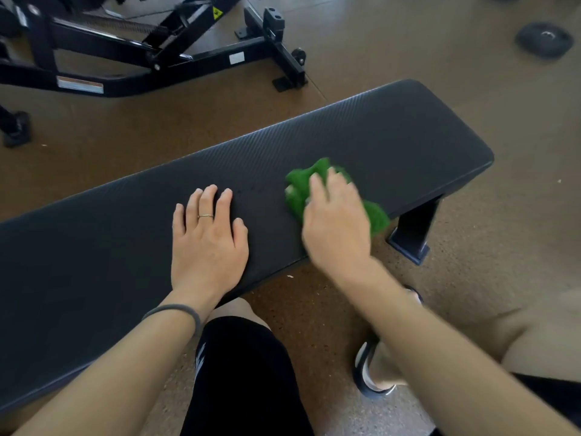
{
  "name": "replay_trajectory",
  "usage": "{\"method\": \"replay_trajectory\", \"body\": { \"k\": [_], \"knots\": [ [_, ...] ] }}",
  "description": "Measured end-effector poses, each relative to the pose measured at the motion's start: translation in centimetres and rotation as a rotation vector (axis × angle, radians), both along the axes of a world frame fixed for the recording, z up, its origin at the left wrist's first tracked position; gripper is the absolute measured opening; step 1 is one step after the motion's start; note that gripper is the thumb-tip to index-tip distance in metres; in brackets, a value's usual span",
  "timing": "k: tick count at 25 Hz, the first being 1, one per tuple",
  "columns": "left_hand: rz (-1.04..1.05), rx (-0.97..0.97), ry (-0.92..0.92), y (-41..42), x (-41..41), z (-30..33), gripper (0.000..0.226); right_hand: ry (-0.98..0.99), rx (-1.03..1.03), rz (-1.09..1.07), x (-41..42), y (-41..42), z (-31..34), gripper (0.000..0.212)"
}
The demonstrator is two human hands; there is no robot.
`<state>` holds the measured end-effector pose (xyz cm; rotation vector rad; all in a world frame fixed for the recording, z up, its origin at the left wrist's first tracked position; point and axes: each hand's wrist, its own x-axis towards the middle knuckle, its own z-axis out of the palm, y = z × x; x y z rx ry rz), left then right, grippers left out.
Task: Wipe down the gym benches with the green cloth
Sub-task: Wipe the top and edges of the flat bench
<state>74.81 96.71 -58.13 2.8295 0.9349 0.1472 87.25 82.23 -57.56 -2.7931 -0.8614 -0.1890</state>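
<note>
1. Our left hand (207, 237) lies centre frame, fingers straight, pressing the bench (393, 130);
2. our right hand (336, 221) clutches the green cloth (301, 187) right of centre;
3. soft, light; likely best bunched.

- The cloth (314, 184) is bright green.
- The worktop (345, 133) is black with thin slanted lines.
- The floor (408, 58) is brown with tiny specks.
- The metal frame (125, 70) is black with a yellow sticker (217, 12).

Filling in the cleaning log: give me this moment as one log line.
step: wiping flat bench | right hand: grips green cloth on pad | left hand: flat on pad, bracing
</note>
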Motion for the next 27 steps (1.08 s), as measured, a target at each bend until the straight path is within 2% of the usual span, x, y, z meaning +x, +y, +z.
{"method": "replay_trajectory", "body": {
  "k": [3, 5, 8, 10, 13, 17, 20, 24, 27],
  "knots": [
    [-0.023, -0.057, -0.024, 0.7, -0.6, 0.5, 0.054, 0.062, 0.02, 0.299, -7.2, 0.1, 0.1, 0.052],
    [0.059, -0.06, -0.035, 1.9, -2.0, 1.1, 0.055, 0.083, 0.0, 0.397, -5.5, 0.3, 0.4, 0.053],
    [0.191, -0.072, 0.019, 3.5, -4.6, 1.2, 0.061, 0.12, -0.092, 0.393, -0.3, 4.5, 0.4, 0.053],
    [0.177, -0.041, 0.056, 3.4, -5.4, 0.5, 0.066, 0.166, -0.115, 0.356, 1.9, 8.1, 0.9, 0.053],
    [0.156, -0.007, 0.062, 3.0, -5.4, 0.1, 0.072, 0.164, -0.097, 0.36, 0.0, 7.9, 0.8, 0.054],
    [0.164, 0.034, 0.077, 2.7, -5.5, -0.2, 0.071, 0.133, -0.093, 0.46, -6.5, 1.2, 0.3, 0.056],
    [0.166, 0.02, 0.093, 3.0, -5.3, -0.2, 0.07, 0.154, -0.101, 0.523, -3.0, 5.3, 0.4, 0.053],
    [0.169, 0.025, 0.089, 3.0, -5.3, -0.2, 0.07, 0.214, -0.136, 0.418, 0.8, 13.2, 0.8, 0.053],
    [0.159, 0.031, 0.087, 2.7, -5.4, -0.2, 0.069, 0.127, -0.107, 0.482, -2.6, 9.9, 0.0, 0.053]
  ]
}}
